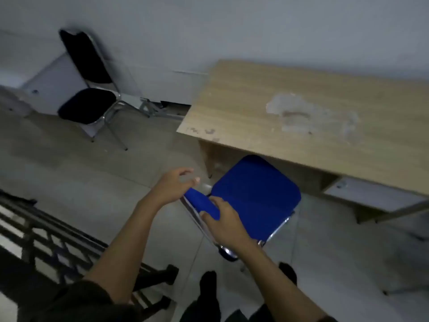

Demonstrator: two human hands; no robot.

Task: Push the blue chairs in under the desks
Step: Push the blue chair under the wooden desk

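Against the grey wall (232, 31) stands the desk (301, 117), a broad laminate top with a wood-grain print, worn pale in a patch near its middle and chipped along the near left edge. Below its front edge sits the blue chair (255, 196), directly ahead of the person and slightly right, its far seat edge only just under the top, most of the seat out on the tiled floor (92, 177). The seat is a padded, rounded square in blue cloth on a bright metal tube frame; the backrest (204, 204) faces the person, its long axis running left-far to right-near, so the push goes square across it toward the desk. The right hand (226, 223) is the nearer, laid over the backrest's top with fingers curled around the padding. The left hand (173, 185) hovers at the backrest's far-left end, fingers loosely spread; whether it touches cannot be told. A black chair (88, 103) stands well apart at left.
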